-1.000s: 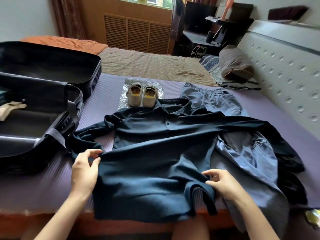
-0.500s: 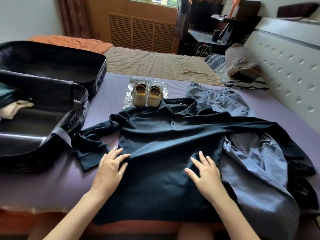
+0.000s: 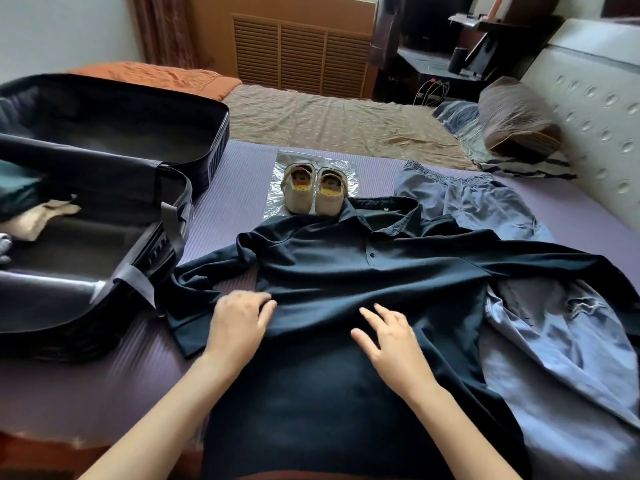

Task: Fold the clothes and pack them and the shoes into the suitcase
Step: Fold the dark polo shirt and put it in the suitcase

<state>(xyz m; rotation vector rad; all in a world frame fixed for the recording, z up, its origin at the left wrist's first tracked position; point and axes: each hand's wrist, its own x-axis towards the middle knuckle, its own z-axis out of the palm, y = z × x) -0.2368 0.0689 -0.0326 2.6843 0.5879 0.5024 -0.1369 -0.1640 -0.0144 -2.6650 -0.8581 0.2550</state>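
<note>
**No legible writing in view**

Nothing here can be read as text, a brand or a number. The insoles of the shoes (image 3: 314, 192), in the upper middle of the frame, carry a yellow and red printed picture, with no letters clear enough to make out. Inside the collar of the dark shirt (image 3: 346, 271) sits a faint pale marking, too blurred to read

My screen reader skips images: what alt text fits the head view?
The left hand and right hand rest on a navy collared shirt spread on a purple mat. An open black suitcase lies left, beige shoes beyond the collar, blue trousers right.
</note>
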